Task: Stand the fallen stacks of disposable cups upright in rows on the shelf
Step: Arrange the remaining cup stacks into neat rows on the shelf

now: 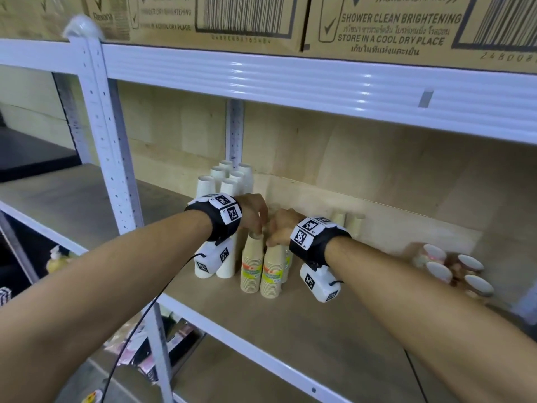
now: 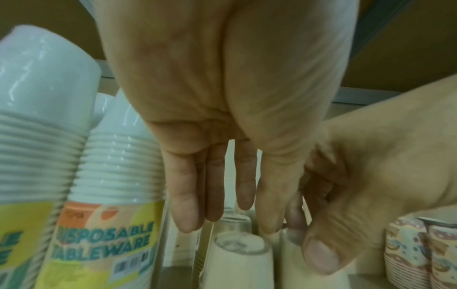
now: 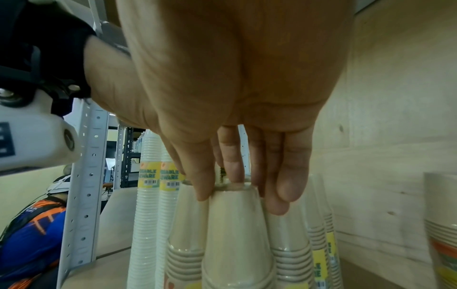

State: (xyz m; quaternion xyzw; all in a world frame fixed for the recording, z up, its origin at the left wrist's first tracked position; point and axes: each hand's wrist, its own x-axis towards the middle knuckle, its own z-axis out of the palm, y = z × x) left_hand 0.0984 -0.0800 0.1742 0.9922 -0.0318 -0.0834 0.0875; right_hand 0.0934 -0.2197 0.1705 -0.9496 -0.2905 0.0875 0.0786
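Two upright beige cup stacks [image 1: 252, 263] [image 1: 273, 271] with yellow-orange labels stand mid-shelf. My left hand [image 1: 258, 225] hangs over the left one, fingers [image 2: 188, 205] straight and pointing down at its top [image 2: 237, 254]. My right hand [image 1: 273, 239] holds the top of the right stack [image 3: 235, 224] between thumb [image 3: 202, 189] and fingers [image 3: 279, 205]. Several white stacks [image 1: 226, 178] stand upright at the back left. Patterned cup stacks [image 1: 453, 269] lie fallen at the right, open ends toward me.
Two more beige stacks [image 1: 348, 225] stand against the back wall. A white upright post [image 1: 107, 135] bounds the shelf on the left. Cardboard boxes [image 1: 247, 18] sit on the shelf above. A person in a blue and orange shirt [image 3: 32, 230] is beyond the post.
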